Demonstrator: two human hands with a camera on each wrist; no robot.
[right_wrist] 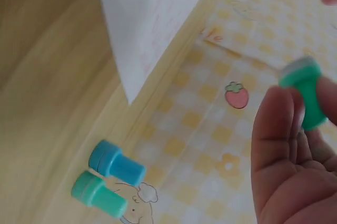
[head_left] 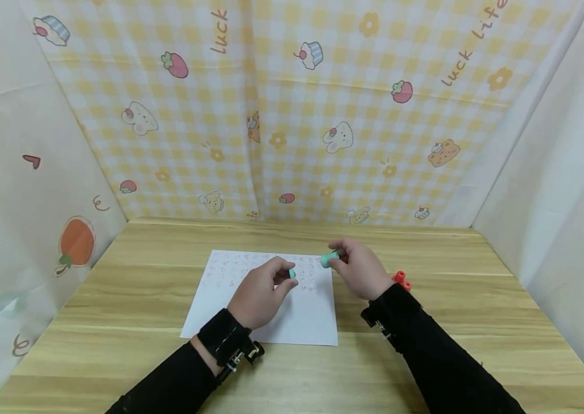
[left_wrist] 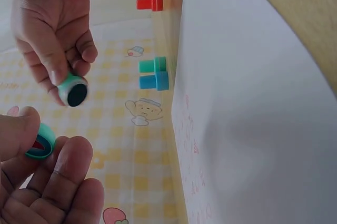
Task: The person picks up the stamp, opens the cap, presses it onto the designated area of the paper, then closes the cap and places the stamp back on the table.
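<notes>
The left hand (head_left: pixel 257 294) pinches a small round green plastic cap (head_left: pixel 292 273) between thumb and fingers, above a white rectangular paper sheet (head_left: pixel 302 326) bearing rows of pinkish marks; the right hand (head_left: pixel 363 271) pinches a green plastic stamp with a dark round face (head_left: pixel 327 260), near the sheet's far right corner. Two red plastic stamps (head_left: pixel 400 278), a blue plastic stamp (right_wrist: pixel 117 163) and a lighter green plastic stamp (right_wrist: pixel 99 194) stand on the wood-grain table (head_left: pixel 297 382).

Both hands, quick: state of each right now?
Left hand: closed, pinching a small green cap-like piece.
Right hand: closed, pinching a green stamp.
</notes>
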